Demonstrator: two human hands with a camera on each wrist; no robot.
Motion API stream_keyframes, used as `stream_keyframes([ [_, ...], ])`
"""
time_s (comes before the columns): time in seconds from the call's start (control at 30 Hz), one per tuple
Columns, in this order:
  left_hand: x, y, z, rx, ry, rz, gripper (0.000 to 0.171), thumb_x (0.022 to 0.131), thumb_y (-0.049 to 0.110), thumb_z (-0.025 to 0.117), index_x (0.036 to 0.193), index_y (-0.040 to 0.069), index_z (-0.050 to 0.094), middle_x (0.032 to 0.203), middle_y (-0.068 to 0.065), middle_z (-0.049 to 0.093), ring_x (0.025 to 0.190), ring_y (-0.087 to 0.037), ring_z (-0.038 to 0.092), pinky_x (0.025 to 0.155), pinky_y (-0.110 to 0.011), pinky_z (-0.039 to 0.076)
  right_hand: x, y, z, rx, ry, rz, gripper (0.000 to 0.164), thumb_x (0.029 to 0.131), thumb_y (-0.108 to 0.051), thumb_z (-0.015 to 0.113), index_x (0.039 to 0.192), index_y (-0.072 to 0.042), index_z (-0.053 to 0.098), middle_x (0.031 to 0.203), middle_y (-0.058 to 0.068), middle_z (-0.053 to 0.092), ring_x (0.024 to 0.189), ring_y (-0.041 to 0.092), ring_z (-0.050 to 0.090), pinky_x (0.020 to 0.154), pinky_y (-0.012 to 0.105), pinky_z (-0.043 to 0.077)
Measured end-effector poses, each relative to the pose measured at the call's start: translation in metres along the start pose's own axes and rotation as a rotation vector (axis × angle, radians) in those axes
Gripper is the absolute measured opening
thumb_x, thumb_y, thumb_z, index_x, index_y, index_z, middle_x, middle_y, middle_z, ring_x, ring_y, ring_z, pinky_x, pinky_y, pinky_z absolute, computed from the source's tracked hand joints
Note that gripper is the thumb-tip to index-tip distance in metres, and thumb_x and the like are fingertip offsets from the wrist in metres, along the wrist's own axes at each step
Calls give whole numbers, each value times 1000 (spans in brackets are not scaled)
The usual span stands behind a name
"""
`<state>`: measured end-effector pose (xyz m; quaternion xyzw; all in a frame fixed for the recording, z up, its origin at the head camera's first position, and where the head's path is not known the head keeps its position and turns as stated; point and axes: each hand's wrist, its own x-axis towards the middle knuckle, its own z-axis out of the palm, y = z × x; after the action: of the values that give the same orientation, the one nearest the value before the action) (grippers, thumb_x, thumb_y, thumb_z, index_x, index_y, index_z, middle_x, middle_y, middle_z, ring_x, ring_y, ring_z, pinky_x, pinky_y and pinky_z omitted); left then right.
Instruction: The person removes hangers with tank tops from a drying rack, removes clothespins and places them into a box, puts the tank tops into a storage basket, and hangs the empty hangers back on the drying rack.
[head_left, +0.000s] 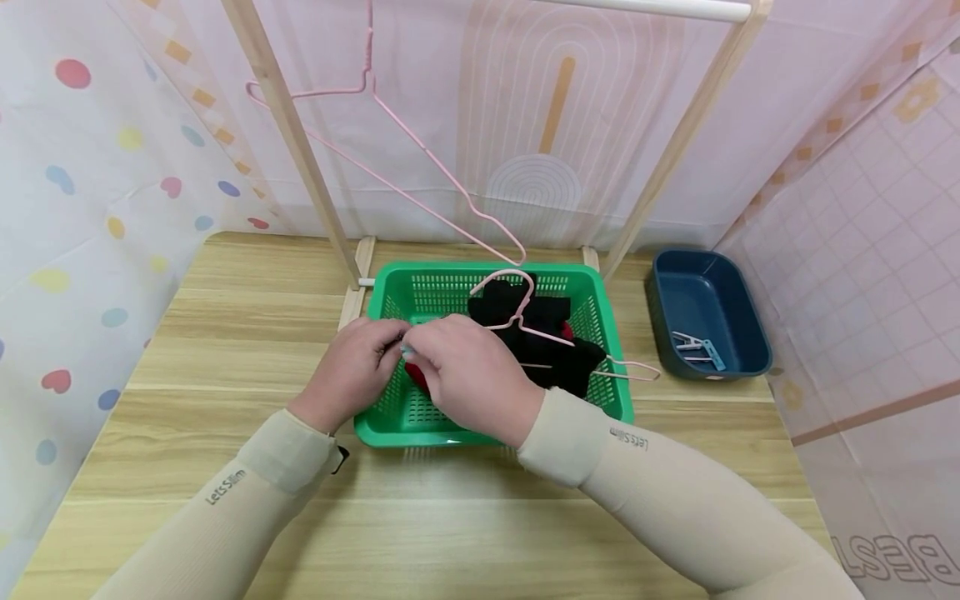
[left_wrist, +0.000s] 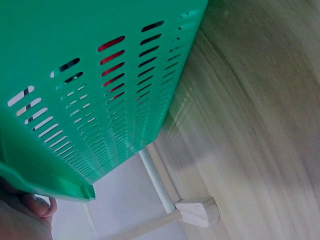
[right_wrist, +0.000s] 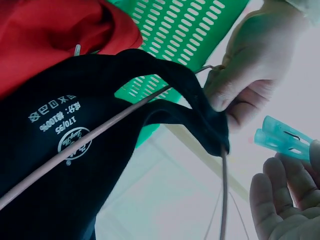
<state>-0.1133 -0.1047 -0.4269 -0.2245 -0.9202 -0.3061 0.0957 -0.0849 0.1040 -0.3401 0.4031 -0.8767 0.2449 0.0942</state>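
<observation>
Over the left side of the green basket (head_left: 491,438), my left hand (head_left: 351,367) pinches a strap of a black tank top (right_wrist: 105,95) together with the end of a pink hanger (head_left: 543,336). A white size label is printed inside the top. My right hand (head_left: 476,379) holds a light blue clothespin (right_wrist: 285,137) between thumb and fingers, close beside that strap but apart from it in the right wrist view. The hanger's other end sticks out past the basket's right rim. In the left wrist view, only some fingers (left_wrist: 37,205) of the left hand show.
Red cloth (right_wrist: 65,37) lies beside the black top at the basket. A second pink hanger (head_left: 427,150) hangs from the wooden rack (head_left: 300,142). At the right stands a dark blue bin (head_left: 705,292) with clothespins (head_left: 697,352) inside.
</observation>
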Motion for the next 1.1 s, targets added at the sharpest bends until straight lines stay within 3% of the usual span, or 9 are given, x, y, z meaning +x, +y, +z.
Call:
stream_keyframes([
  [0.13, 0, 1, 0, 2, -28, -23, 15, 103, 9, 65, 114, 8, 75, 107, -8, 77, 88, -27, 62, 79, -44, 49, -16, -2, -12, 35, -21, 34, 7, 105, -17, 64, 105, -11, 67, 91, -2, 68, 96, 18, 66, 99, 34, 53],
  [0.27, -1, 0, 0, 5, -33, -25, 12, 103, 11, 67, 111, 8, 75, 103, -7, 77, 86, -26, 60, 78, -43, 47, -36, 2, -26, 66, 11, 48, 13, 104, -14, 66, 114, -7, 65, 108, 2, 70, 106, 22, 66, 104, 37, 53],
  [0.37, 0, -1, 0, 6, -34, -20, 11, 103, 12, 67, 110, 8, 75, 100, -7, 76, 85, -27, 60, 78, -43, 46, -53, 9, -37, 65, 83, 39, 17, 102, -12, 66, 116, -4, 62, 111, 6, 68, 107, 23, 64, 100, 38, 54],
  [0.5, 1, -2, -2, 2, -40, -32, 11, 103, 12, 66, 110, 9, 74, 101, -8, 76, 86, -27, 60, 79, -43, 46, -75, 24, -53, 70, 232, 22, 21, 95, -5, 69, 114, 1, 61, 101, 10, 64, 94, 23, 60, 85, 39, 53],
  [0.6, 1, -2, -3, -1, -47, -45, 12, 103, 13, 66, 111, 8, 75, 103, -8, 77, 87, -28, 60, 79, -44, 46, -89, 39, -64, 43, 322, 57, 23, 94, -2, 69, 115, 4, 62, 99, 12, 64, 91, 23, 61, 80, 37, 52],
  [0.77, 2, -2, -4, -6, -50, -45, 13, 104, 13, 66, 111, 8, 75, 105, -8, 77, 88, -28, 60, 80, -43, 46, -108, 71, -83, -21, 385, 205, 22, 99, -3, 64, 118, 7, 64, 98, 16, 64, 88, 23, 60, 79, 27, 46],
  [0.87, 2, -2, -4, -5, -51, -44, 13, 104, 14, 66, 112, 9, 75, 105, -7, 77, 88, -27, 59, 80, -43, 45, -118, 96, -92, -71, 400, 313, 23, 102, -4, 61, 121, 9, 62, 96, 18, 61, 86, 26, 56, 75, 28, 41],
  [1.0, 2, -3, -4, -3, -50, -45, 13, 104, 14, 66, 111, 9, 75, 105, -7, 77, 88, -27, 59, 80, -43, 45, -131, 131, -99, -138, 383, 506, 28, 105, -8, 58, 127, 10, 60, 101, 22, 59, 90, 33, 54, 76, 40, 41],
  [1.1, 2, -3, -3, -3, -44, -41, 12, 103, 14, 67, 110, 9, 75, 104, -7, 77, 88, -27, 59, 79, -42, 45, -143, 156, -101, -149, 325, 668, 34, 108, -11, 54, 134, 10, 56, 113, 27, 57, 100, 40, 54, 84, 53, 46],
])
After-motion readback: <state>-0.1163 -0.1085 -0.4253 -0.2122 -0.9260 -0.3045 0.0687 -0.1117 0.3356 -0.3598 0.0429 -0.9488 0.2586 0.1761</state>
